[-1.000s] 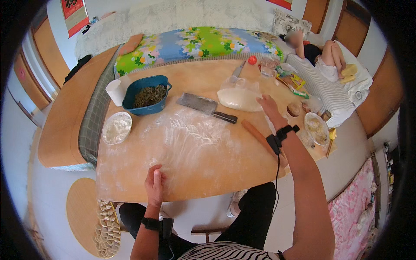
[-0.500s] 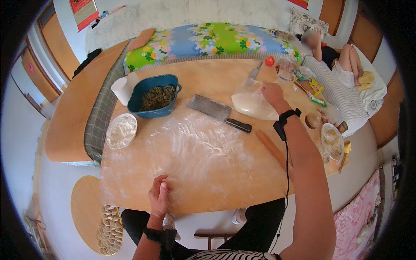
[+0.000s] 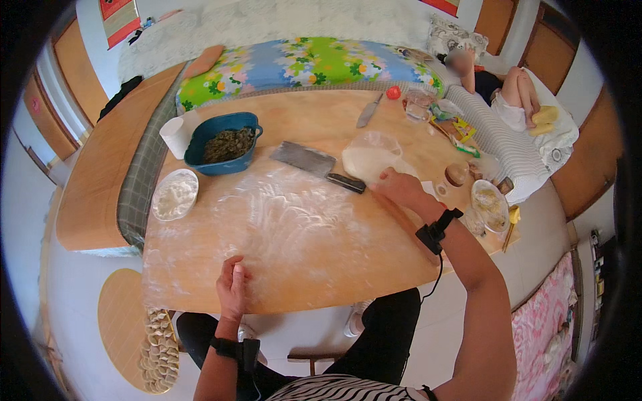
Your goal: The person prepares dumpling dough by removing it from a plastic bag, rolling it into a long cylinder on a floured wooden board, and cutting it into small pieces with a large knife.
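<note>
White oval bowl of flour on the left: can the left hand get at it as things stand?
Likely yes: the left hand looks free at the near edge of the light-brown table, and only its white-dusted surface shows between the hand and the white oval bowl.

The curled right hand is by the bagged dough, the left hand near the table's edge.

The right grip hides part of the rolling pin, and whether it holds anything is unclear. The lower edge cuts off the striped shirt; the reclining person's face is blurred.
</note>
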Motion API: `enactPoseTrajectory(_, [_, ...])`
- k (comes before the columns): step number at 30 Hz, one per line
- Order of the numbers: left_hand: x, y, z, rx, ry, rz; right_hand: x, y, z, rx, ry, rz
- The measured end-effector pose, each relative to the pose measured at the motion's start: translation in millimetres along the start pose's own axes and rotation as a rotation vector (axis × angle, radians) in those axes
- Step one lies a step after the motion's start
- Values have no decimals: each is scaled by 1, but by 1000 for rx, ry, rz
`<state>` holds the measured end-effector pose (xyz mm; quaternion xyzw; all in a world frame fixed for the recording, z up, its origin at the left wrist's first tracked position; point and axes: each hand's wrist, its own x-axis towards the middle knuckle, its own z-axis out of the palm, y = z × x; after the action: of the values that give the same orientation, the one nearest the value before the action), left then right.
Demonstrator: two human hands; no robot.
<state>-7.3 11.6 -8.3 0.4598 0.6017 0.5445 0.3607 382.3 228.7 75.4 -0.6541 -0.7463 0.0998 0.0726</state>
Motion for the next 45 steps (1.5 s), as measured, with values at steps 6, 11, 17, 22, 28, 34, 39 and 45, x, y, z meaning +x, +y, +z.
enactPoseTrajectory(6, [2,-2,1,-19,4,12,49,40,-9,-88,64,-373])
enactPoseTrajectory(11, [1,3,6,-44,-2,-6,115,72,-28,-51,291,-623])
enactPoseTrajectory(17, [-2,12,2,21,18,1,100,15,-92,152,401,-416])
enactPoseTrajectory(22, [-2,5,9,-82,-49,-85,21,-55,-129,974,122,-25])
enactPoseTrajectory(28, [-9,89,77,-760,-542,-510,-80,-138,-130,1062,-107,-109])
enactPoseTrajectory(34, [-43,87,65,-1223,-594,-312,-194,-235,-62,900,-284,-535])
enactPoseTrajectory(39, [-74,105,32,-1333,-418,-277,-283,-263,-17,382,-36,-844])
enactPoseTrajectory(45, [-70,93,-7,-1536,-391,-113,-306,-225,-35,82,102,-618])
